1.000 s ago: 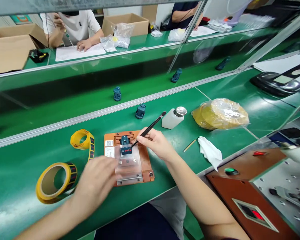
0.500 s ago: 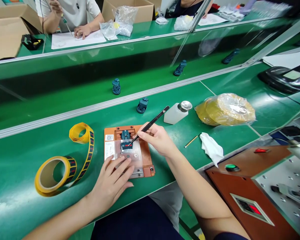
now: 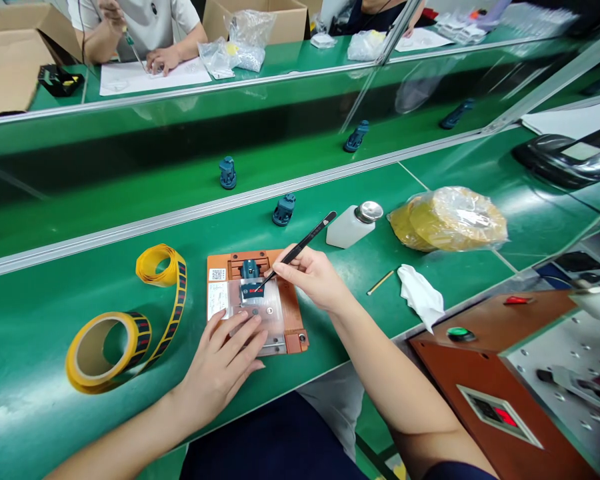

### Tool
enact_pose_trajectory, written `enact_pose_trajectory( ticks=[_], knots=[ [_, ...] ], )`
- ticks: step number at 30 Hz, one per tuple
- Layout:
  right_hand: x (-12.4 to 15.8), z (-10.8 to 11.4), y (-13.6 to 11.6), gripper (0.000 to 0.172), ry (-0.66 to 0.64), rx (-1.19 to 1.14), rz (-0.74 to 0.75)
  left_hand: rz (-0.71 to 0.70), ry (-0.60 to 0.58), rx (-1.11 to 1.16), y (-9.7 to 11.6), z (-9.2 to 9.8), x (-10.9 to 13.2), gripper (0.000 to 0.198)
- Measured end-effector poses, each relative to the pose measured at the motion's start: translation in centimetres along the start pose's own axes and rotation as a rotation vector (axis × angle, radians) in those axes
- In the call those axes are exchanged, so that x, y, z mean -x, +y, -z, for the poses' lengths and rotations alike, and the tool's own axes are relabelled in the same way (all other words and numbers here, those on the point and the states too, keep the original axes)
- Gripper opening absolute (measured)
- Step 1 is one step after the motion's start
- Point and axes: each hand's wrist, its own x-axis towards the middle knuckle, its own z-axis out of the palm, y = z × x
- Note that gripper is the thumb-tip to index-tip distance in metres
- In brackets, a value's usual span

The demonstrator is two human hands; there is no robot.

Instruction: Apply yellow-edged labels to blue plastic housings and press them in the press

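The right hand [image 3: 310, 277] closes narrowly on a pair of slim black tweezers [image 3: 300, 245], held like a pen, with the tips angled down at a small blue moulded part marked in red [image 3: 253, 291]. That part sits in a flat orange metal fixture [image 3: 294, 320]. Exactly where the tips meet it is too small to make out. The left hand [image 3: 220, 363] lies open, fingers spread, on a clear plastic plate [image 3: 273, 313], hiding the plate's lower area. Whether the plate covers part of the blue piece cannot be told. Nearby on the green belt-topped bench [image 3: 55, 320] stand a white plastic dispensing bottle [image 3: 347, 228] and a yellow tape roll [image 3: 107, 353], its loose strip curling away. A crumpled white wipe [image 3: 420, 297] lies to the right.
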Motion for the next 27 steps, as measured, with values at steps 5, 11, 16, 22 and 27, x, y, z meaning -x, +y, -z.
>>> enact_pose_trajectory(
  ticks=[5,11,16,22,27],
  knots=[
    [0.0,0.1,0.3,0.031,-0.004,-0.018,-0.01,-0.002,0.008,0.001,-0.1,-0.1,0.0,0.048],
    [0.0,0.1,0.4,0.03,-0.009,-0.019,-0.008,-0.002,-0.008,-0.001,-0.2,-0.1,0.2,0.049],
    [0.0,0.2,0.6,0.028,-0.008,-0.02,-0.002,0.007,-0.015,-0.012,-0.1,0.2,0.0,0.049],
    [-0.3,0.5,0.7,0.027,-0.034,-0.016,-0.004,0.034,-0.054,-0.083,-0.3,1.0,-0.9,0.047],
    [-0.6,0.7,0.6,0.027,-0.061,0.016,-0.011,0.039,-0.073,-0.12,-0.3,1.3,-1.7,0.046]
  ],
)
